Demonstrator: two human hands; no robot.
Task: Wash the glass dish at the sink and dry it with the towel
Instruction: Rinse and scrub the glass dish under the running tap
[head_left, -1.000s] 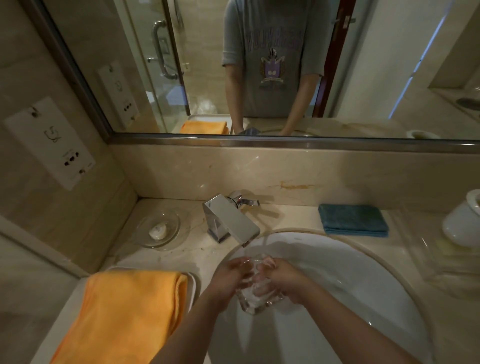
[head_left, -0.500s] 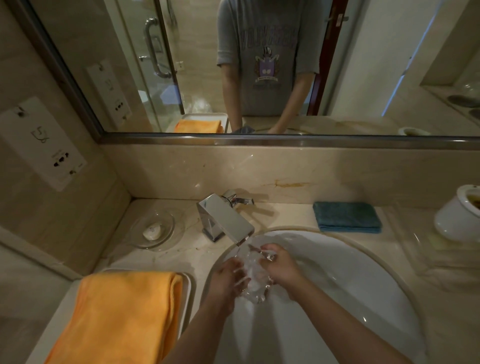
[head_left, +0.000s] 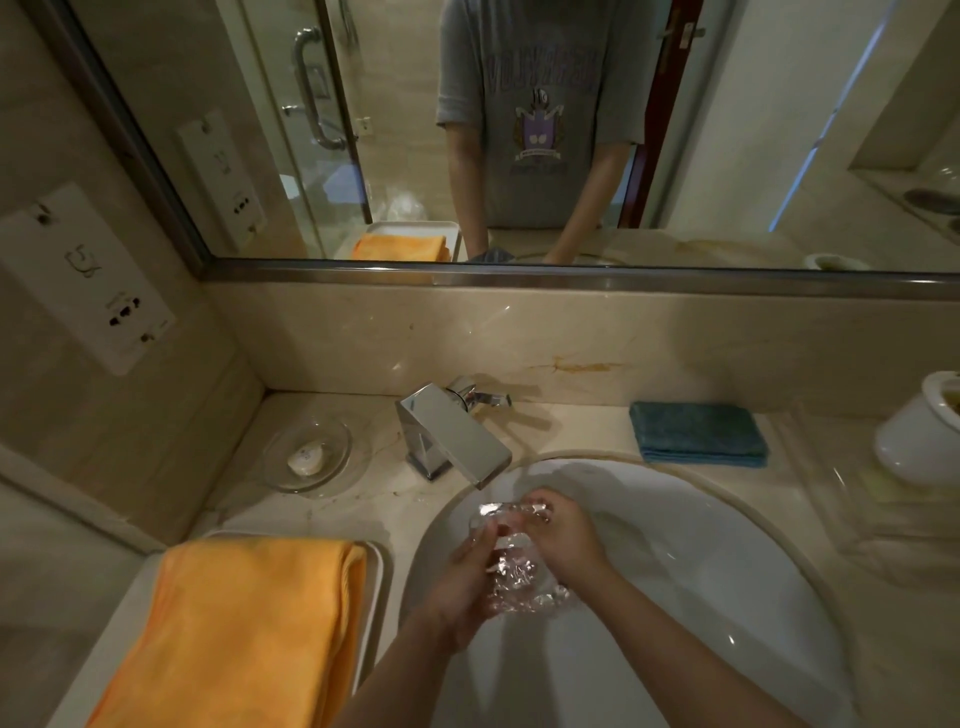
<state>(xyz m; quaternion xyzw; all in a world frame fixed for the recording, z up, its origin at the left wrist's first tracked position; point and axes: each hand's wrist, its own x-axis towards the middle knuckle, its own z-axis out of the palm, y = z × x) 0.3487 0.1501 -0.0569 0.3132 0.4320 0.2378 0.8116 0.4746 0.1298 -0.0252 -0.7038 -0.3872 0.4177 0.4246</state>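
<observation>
You hold the glass dish (head_left: 514, 566) over the white sink (head_left: 727, 597), just below the chrome faucet (head_left: 452, 441). Your left hand (head_left: 462, 587) cups its near side, fingers curled against the glass; your right hand (head_left: 563, 535) clasps the far rim. The orange towel (head_left: 239, 629) lies folded on a tray (head_left: 376, 587) to your left.

A soap dish (head_left: 307, 457), blue cloth (head_left: 698, 434) and white jar (head_left: 919, 436) sit on the counter.
</observation>
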